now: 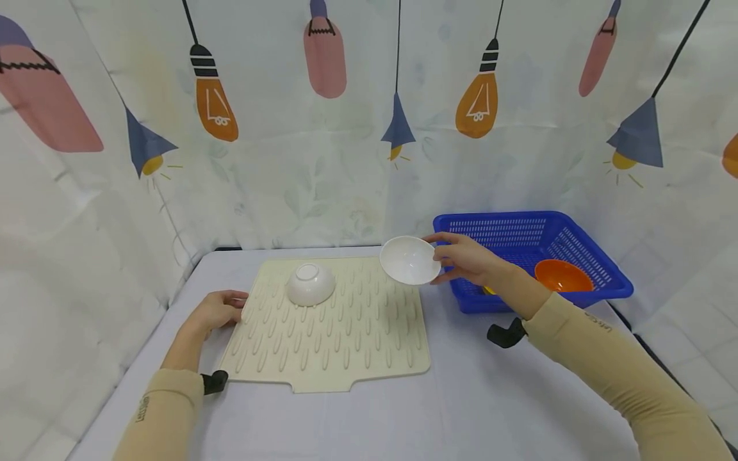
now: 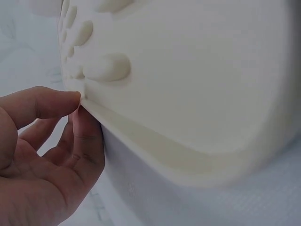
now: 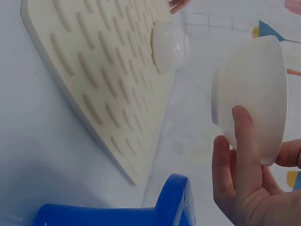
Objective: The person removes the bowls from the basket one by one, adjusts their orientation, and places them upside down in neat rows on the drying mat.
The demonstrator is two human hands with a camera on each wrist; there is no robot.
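Note:
My right hand point(image 1: 469, 259) grips a white bowl point(image 1: 406, 259) by its side, held up over the far right corner of a cream drying mat point(image 1: 346, 333). The bowl's hollow faces the head camera; in the right wrist view its outside point(image 3: 254, 89) shows, with fingers spread along the wall and base. A second white bowl point(image 1: 314, 288) sits upside down on the ridged mat, toward the back left. At the mat's left edge, my left hand point(image 1: 216, 312) pinches the rim between thumb and fingers, as the left wrist view shows close up.
A blue plastic basket point(image 1: 496, 224) stands at the back right, behind my right forearm. Inside it are an orange bowl point(image 1: 562, 275) and something yellow point(image 1: 489, 291), mostly hidden. A white cloth point(image 1: 392, 422) covers the table, and a printed curtain point(image 1: 346, 160) hangs behind.

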